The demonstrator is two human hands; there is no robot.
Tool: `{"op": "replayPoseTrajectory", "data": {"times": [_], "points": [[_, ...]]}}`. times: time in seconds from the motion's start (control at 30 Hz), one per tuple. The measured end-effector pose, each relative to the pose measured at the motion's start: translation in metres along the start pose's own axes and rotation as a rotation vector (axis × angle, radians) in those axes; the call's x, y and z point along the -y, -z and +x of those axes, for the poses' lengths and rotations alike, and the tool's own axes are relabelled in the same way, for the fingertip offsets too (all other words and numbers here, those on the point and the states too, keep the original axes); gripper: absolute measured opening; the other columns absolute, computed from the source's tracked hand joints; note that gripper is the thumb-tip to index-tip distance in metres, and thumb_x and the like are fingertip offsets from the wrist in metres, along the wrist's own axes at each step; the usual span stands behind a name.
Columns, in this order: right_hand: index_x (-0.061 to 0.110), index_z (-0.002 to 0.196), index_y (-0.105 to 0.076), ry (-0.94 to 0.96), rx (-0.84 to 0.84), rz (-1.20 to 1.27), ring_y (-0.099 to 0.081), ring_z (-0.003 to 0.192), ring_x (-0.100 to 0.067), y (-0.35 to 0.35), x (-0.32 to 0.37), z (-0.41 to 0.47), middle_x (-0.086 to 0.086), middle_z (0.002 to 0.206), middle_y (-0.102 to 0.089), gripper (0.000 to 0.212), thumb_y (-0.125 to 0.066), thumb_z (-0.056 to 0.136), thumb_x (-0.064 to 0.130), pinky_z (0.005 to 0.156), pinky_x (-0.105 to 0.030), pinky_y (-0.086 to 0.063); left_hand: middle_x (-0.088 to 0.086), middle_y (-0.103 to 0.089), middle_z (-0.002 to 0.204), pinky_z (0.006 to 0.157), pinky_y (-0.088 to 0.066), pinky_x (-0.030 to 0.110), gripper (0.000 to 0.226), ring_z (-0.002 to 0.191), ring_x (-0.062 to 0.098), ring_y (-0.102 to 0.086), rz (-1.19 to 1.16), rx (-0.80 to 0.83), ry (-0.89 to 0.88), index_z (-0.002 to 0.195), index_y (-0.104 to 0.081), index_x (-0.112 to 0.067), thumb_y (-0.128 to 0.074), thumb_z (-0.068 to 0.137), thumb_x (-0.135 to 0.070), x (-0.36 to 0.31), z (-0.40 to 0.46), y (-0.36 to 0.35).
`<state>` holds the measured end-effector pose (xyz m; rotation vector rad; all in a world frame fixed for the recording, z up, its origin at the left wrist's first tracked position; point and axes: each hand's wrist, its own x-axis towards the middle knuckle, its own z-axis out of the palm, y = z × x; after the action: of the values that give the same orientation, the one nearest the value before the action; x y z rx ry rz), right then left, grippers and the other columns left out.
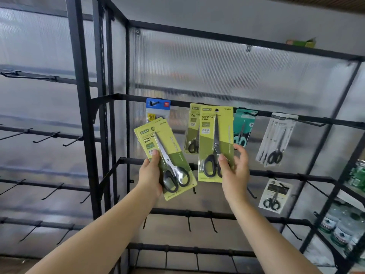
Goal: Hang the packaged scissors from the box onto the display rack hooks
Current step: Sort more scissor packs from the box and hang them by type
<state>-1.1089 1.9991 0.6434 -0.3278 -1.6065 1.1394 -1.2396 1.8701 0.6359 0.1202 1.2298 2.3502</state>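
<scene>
My left hand (151,175) grips a small stack of green-carded scissors packs (167,153), tilted left, in front of the black display rack (197,99). My right hand (235,167) pinches the lower right of another green scissors pack (214,143), held upright with its top hole at a hook on the upper bar. Behind it hangs one more green pack (192,127). The box is out of view.
On the same bar hang a blue-topped pack (158,107), a teal scissors pack (244,127) and white packs (276,139). A white pack (275,196) hangs lower right. Several bare hooks line the lower bars. Bottles (339,228) stand on the right shelves.
</scene>
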Motion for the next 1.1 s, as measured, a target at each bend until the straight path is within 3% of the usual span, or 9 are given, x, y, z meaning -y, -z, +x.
{"op": "replayPoseTrajectory", "data": {"times": [0.1,0.23,0.43,0.6,0.67,0.77,0.87,1.03,1.1], "points": [[0.021,0.128,-0.051,0.02,0.042,-0.103,-0.044,0.102,0.025,0.002,-0.005,0.005,0.032,0.112,-0.047,0.039,-0.059,0.091,0.011,0.089,-0.002,-0.034,0.002,-0.071,0.082,0.059,-0.05,0.033,0.016,0.073,0.023,-0.069,0.011,-0.02,-0.008,0.093,-0.058,-0.022,-0.055,0.094,-0.038,-0.002,0.002,0.004],[0.014,0.138,-0.045,-0.034,0.036,-0.145,-0.044,0.128,-0.01,-0.007,-0.005,0.014,0.005,0.137,-0.049,0.046,-0.055,0.093,0.013,0.104,-0.021,-0.035,0.002,-0.072,0.082,0.063,-0.051,0.035,0.016,0.077,0.025,-0.068,0.017,-0.028,0.001,0.093,-0.059,-0.023,-0.055,0.094,-0.038,-0.004,0.002,0.003],[0.019,0.15,-0.019,-0.202,0.238,-0.48,-0.061,0.088,-0.014,-0.038,0.0,0.058,-0.008,0.12,-0.06,0.058,-0.043,0.099,0.031,0.047,-0.017,-0.04,0.002,-0.073,0.082,0.06,-0.051,0.033,0.019,0.073,0.023,-0.07,0.011,-0.014,-0.006,0.096,-0.06,-0.022,-0.055,0.094,-0.04,-0.012,0.001,-0.008],[0.021,0.151,-0.004,-0.331,0.397,-0.561,-0.053,0.116,-0.026,-0.052,0.01,0.073,-0.01,0.152,-0.028,0.075,-0.052,0.094,0.021,0.089,-0.035,-0.048,0.0,-0.073,0.071,0.056,-0.052,0.032,0.016,0.067,0.023,-0.07,0.028,-0.011,0.013,0.092,-0.061,-0.022,-0.06,0.091,-0.038,-0.018,-0.001,-0.014],[0.021,0.151,-0.012,-0.262,0.415,-0.459,-0.036,0.135,-0.024,-0.054,0.011,0.055,-0.003,0.154,-0.025,0.072,-0.053,0.093,0.034,0.105,-0.039,-0.035,0.003,-0.073,0.078,0.06,-0.053,0.035,0.013,0.072,0.026,-0.069,0.022,0.009,0.008,0.093,-0.062,-0.021,-0.062,0.09,-0.034,-0.018,-0.003,-0.015],[0.026,0.13,-0.05,-0.233,0.536,-0.19,-0.057,0.109,-0.009,-0.051,0.013,0.015,0.013,0.121,-0.058,0.052,-0.059,0.085,0.05,0.084,-0.02,-0.048,0.008,-0.073,0.092,0.064,-0.055,0.037,0.013,0.077,0.028,-0.069,-0.015,0.042,-0.011,0.098,-0.063,-0.017,-0.064,0.089,-0.027,-0.018,-0.004,-0.018],[0.024,0.1,-0.064,-0.148,0.424,-0.05,-0.066,0.088,-0.007,-0.051,0.002,-0.006,0.008,0.094,-0.071,0.019,-0.071,0.082,0.027,0.074,-0.022,-0.053,0.009,-0.073,0.098,0.064,-0.055,0.035,0.017,0.083,0.028,-0.07,-0.005,0.055,-0.024,0.1,-0.065,-0.017,-0.068,0.086,-0.026,-0.015,-0.006,-0.021],[0.035,0.09,-0.053,-0.039,0.166,-0.047,-0.062,0.083,0.008,-0.043,-0.006,-0.012,0.019,0.085,-0.062,0.021,-0.067,0.086,0.019,0.068,-0.005,-0.045,0.009,-0.074,0.092,0.059,-0.054,0.033,0.029,0.077,0.025,-0.072,-0.043,0.054,0.042,0.105,-0.062,-0.015,-0.057,0.092,-0.041,-0.007,-0.008,-0.03],[0.028,0.101,-0.053,0.007,0.086,-0.068,-0.065,0.084,-0.004,-0.035,-0.009,-0.011,0.011,0.089,-0.065,0.019,-0.064,0.087,0.021,0.067,-0.01,-0.048,0.005,-0.075,0.082,0.059,-0.051,0.031,0.025,0.07,0.022,-0.072,-0.086,0.035,0.09,0.101,-0.062,-0.017,-0.055,0.093,-0.04,-0.007,-0.008,-0.029]]}}
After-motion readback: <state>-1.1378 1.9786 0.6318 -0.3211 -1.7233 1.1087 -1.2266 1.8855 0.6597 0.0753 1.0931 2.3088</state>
